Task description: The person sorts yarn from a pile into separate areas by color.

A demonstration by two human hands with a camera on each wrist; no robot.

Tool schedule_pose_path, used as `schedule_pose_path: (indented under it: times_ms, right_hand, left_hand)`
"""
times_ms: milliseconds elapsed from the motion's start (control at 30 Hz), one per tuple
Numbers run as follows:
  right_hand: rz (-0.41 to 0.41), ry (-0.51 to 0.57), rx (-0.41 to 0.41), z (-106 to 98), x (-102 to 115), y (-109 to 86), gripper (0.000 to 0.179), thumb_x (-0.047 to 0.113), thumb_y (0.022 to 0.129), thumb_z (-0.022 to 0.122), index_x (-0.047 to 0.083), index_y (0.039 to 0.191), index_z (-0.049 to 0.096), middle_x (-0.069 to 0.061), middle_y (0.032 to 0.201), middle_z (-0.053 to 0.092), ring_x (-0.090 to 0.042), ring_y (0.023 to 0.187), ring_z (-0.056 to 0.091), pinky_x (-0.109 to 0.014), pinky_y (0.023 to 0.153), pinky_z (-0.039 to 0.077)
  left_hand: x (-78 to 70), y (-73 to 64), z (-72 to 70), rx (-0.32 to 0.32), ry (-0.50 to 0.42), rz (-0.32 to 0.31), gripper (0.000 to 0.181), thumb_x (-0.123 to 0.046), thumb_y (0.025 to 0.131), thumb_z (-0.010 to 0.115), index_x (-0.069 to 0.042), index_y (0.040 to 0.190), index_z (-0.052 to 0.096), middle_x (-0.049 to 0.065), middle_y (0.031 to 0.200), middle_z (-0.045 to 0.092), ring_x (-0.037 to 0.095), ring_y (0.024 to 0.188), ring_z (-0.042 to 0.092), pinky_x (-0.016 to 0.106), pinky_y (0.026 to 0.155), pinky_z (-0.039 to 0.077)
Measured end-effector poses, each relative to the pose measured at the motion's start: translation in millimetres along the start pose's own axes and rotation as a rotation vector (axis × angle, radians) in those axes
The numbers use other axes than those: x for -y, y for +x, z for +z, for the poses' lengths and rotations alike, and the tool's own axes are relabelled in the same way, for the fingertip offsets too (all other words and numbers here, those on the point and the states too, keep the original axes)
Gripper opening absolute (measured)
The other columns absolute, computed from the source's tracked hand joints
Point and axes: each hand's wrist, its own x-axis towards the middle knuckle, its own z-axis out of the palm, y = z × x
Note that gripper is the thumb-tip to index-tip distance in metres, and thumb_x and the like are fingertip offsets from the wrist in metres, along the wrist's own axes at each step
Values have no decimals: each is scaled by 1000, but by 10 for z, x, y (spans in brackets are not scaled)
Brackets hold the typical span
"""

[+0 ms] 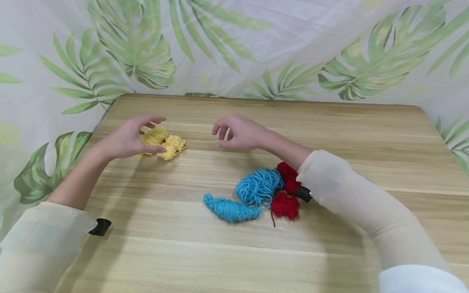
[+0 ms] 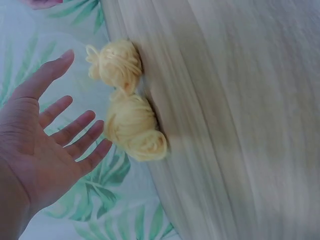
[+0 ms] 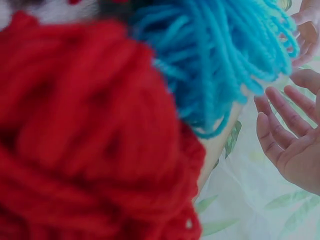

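Note:
At the table's left, my left hand (image 1: 121,140) reaches over a bundle of yellow yarn (image 1: 175,145), thumb and fingers spread apart around its near side. The left wrist view shows that palm empty, its fingertips beside the two-lobed yellow yarn (image 2: 131,120). My right hand (image 1: 243,132) hovers above the table's middle with loosely bent fingers and holds nothing. Nearer to me lie a round skein of blue yarn (image 1: 258,187) and a longer blue yarn bundle (image 1: 231,210). Red yarn (image 1: 285,206) sits against them, partly hidden behind the right sleeve.
The wooden table (image 1: 165,260) has its far edge against a leaf-printed cloth (image 1: 227,44). A loose red strand trails from the red yarn. Small black pieces (image 1: 100,227) show at both sleeve cuffs. Red yarn fills much of the right wrist view.

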Motion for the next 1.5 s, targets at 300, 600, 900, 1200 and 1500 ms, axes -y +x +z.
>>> schedule_pose_path:
  times_ms: [300,600,900,1200,1500]
  right_hand:
    - [11,27,-23,-48,-45,-178,31,9,94,74,-2,123,68,-14,107,73,-30,95,72,-37,92,57]
    - [4,30,-45,-79,-130,-344,30,8,94,74,-4,121,68,-15,106,74,-31,94,72,-39,91,58]
    - [-10,22,-59,-77,-200,-482,29,8,95,75,-5,120,69,-15,105,75,-30,95,73,-39,91,59]
    - [22,58,-71,-47,-281,-596,30,7,94,76,-4,120,69,-12,103,75,-29,92,72,-38,87,59]
    - [-3,58,-100,-65,-297,-737,27,7,94,75,-4,118,70,-14,103,75,-27,93,72,-43,90,59]
  left_hand:
    - [-179,64,60,6,41,74,85,-14,79,91,5,149,47,31,146,51,49,129,50,65,101,44]
    - [-324,117,143,19,24,101,82,-16,81,90,2,149,48,27,148,52,46,132,50,63,103,44]
    - [-440,225,275,41,-22,113,79,-16,82,89,2,149,49,25,147,52,44,133,49,62,105,43]
    - [-532,337,401,67,-47,169,76,-13,84,88,4,148,50,26,145,54,45,130,51,62,104,44]
    - [-600,414,498,91,-60,207,73,-12,84,87,4,146,51,26,144,55,45,127,54,60,102,46]
